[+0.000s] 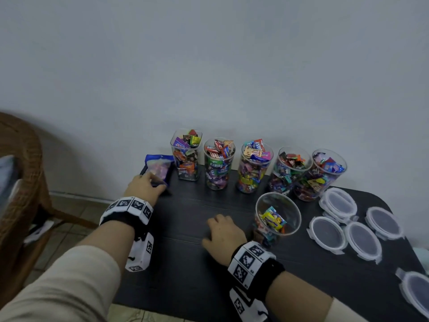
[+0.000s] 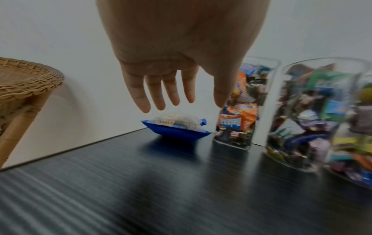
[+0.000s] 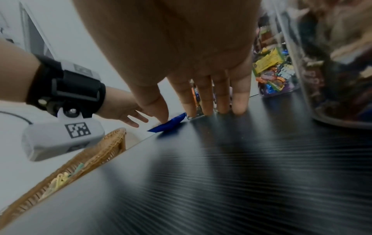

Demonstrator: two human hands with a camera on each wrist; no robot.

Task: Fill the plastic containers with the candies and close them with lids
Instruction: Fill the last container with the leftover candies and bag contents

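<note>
"Relaxa" candies [image 1: 219,164] — clear container [image 1: 219,182]

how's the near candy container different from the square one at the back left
The near container is round and only partly filled, candy low under its rim; the square container has flat sides and is heaped to the top. The near one stands alone beside the right hand, the square one ends the back row by the blue bag. Both are clear, upright and lidless.
</note>
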